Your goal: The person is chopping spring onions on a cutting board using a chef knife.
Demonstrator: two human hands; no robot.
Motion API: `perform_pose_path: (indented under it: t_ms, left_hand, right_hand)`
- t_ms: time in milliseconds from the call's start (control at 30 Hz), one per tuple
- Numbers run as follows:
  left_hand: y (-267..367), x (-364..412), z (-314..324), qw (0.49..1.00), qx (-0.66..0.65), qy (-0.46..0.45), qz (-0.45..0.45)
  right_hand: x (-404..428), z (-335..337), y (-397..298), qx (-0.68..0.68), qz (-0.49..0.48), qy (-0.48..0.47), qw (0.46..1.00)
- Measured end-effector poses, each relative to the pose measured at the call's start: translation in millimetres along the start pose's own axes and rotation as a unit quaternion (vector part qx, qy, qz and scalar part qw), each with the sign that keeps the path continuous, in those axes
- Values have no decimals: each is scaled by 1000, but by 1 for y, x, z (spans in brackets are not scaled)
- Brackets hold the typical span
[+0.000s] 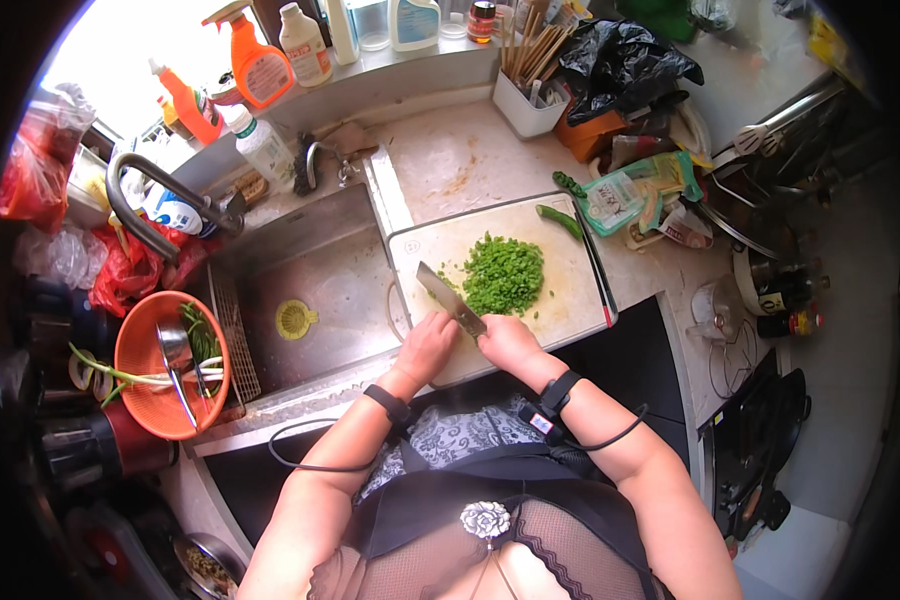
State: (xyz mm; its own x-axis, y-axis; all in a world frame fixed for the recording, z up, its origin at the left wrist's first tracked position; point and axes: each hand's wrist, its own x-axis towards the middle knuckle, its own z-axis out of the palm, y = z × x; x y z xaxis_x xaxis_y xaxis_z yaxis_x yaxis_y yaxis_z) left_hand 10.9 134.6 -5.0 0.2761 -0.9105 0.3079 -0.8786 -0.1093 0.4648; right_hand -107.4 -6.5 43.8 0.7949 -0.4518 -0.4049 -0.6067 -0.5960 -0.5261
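My right hand [508,342] grips the handle of a kitchen knife [450,294], whose broad blade points up and to the left over the cutting board [570,300]. My left hand [429,346] is at the near side of the blade, its fingertips against or very close to the metal. Whether those fingers pinch anything is hidden. Right of the blade lies a heap of finely chopped green vegetable [504,274], with a few bits scattered around it. A whole green pepper [560,221] rests near the board's far right corner.
Left of the board is a steel sink [330,247] with a yellow drain strainer [295,320]. An orange colander [130,330] holds scallions and green peppers. Behind the board stands a white chopstick holder [529,112]. Food packets [622,199] lie to the right.
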Motion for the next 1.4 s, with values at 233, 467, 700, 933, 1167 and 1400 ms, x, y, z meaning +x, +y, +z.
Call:
perform_pose_path:
  t_ms: [233, 467, 700, 933, 1167, 1400]
  left_hand:
    - [3, -1, -2, 999, -20, -29, -31]
    - [-2, -7, -2, 999, -26, -27, -27]
    - [-2, -7, 0, 1000, -6, -16, -8]
    - [-3, -10, -3, 999, 8, -30, -17]
    - [1, 14, 2, 997, -37, -53, -43]
    - [20, 43, -15, 995, -79, 13, -63]
  right_hand:
    - [-3, 4, 6, 13, 0, -8, 1000]
    - [-4, -12, -12, 3, -2, -27, 1000]
    - [-1, -3, -4, -18, 0, -7, 1000]
    - [-2, -5, -4, 4, -10, -31, 999]
    - [11, -28, 13, 39, -13, 54, 998]
    - [27, -109, 43, -146, -45, 87, 984]
